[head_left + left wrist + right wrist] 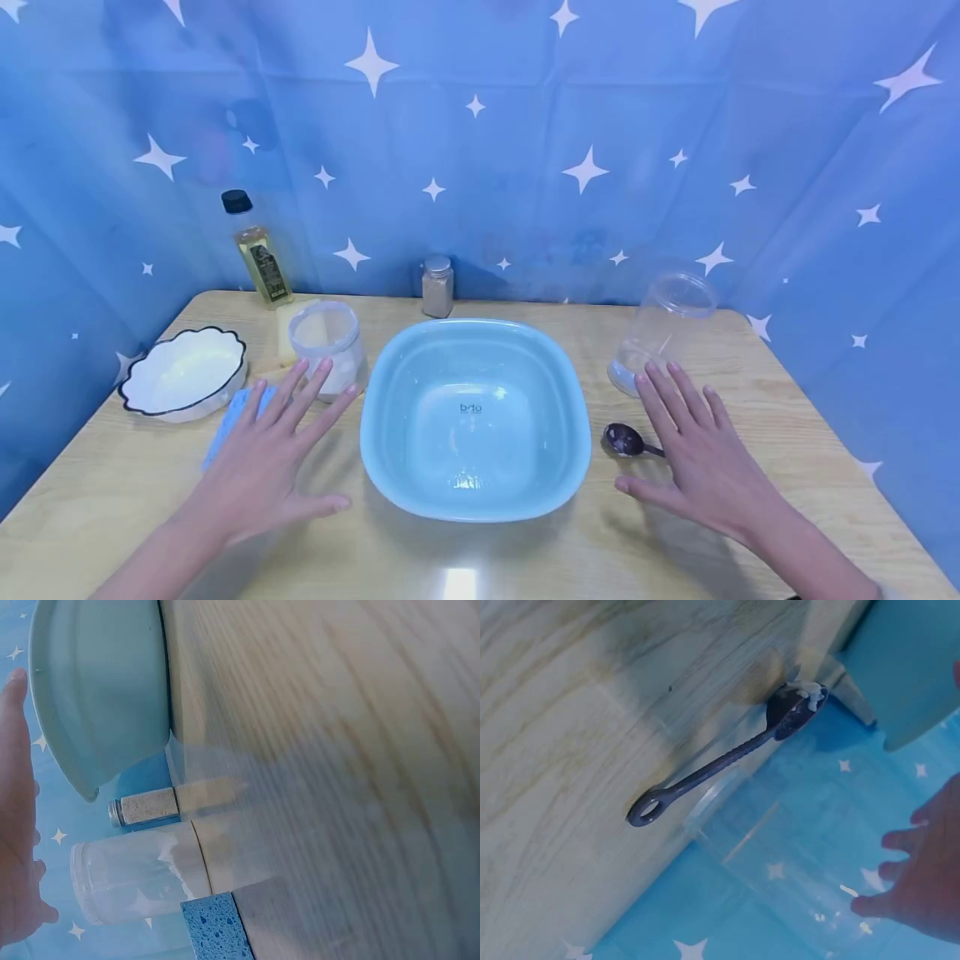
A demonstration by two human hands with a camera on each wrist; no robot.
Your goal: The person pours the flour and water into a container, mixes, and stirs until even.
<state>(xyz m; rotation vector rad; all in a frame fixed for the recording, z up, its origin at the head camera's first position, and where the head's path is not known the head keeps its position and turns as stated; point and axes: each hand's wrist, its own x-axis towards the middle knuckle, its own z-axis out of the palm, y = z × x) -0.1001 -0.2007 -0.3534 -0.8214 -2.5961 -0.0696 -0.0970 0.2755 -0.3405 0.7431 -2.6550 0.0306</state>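
Note:
Both hands hover with fingers spread, holding nothing. My left hand (266, 467) is nearest a blue sponge (238, 421) and a clear jar of white powder (330, 350), left of the basin. On the other side, my right hand (701, 467) overlaps the handle of a dark spoon (624, 440); the right wrist view shows white residue on the spoon's bowl (799, 705). Beyond its fingertips stands a tall clear container (652, 333) with a little clear content at the bottom. Between the hands sits a light blue basin (476, 504), with a shiny, wet-looking bottom.
A white scalloped bowl (183, 371) with a dark rim stands at the left. Behind are an oil bottle (262, 258) with a black cap, a pale yellow block (288, 333) and a small metal-lidded shaker (437, 287). A blue star-patterned curtain (510, 208) borders the wooden table (480, 567).

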